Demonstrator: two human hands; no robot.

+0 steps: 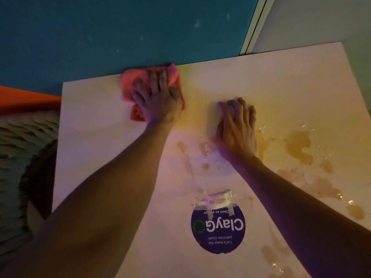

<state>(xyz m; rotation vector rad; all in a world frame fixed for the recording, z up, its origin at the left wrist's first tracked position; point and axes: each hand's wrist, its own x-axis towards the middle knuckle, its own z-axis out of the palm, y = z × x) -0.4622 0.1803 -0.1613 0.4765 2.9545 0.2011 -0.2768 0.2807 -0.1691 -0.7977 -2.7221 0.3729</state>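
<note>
My two bare forearms reach away from me across the white table [281, 81], and between them, at the near edge, sits a round dark blue sticker [217, 229] with white lettering, its far rim held down by strips of tape. My left hand [158, 99] lies flat on a pink cloth [138, 81], fingers spread and fairly straight, pressing it to the tabletop at the far edge, right against the teal wall [100, 27]; the cloth bunches out to the left of and beyond my fingers. My right hand [236, 125] is nearer and to the right, close to the middle of the table, its fingers bent over what looks like a pale paper wad [212, 119], though the blur leaves me unsure of that. Just right of this hand a brownish spill [299, 143] spreads in puddles and drops toward the near right corner, with smaller spots between my right wrist and the sticker. Off the table's left side I see an orange cushion [24, 99].
</note>
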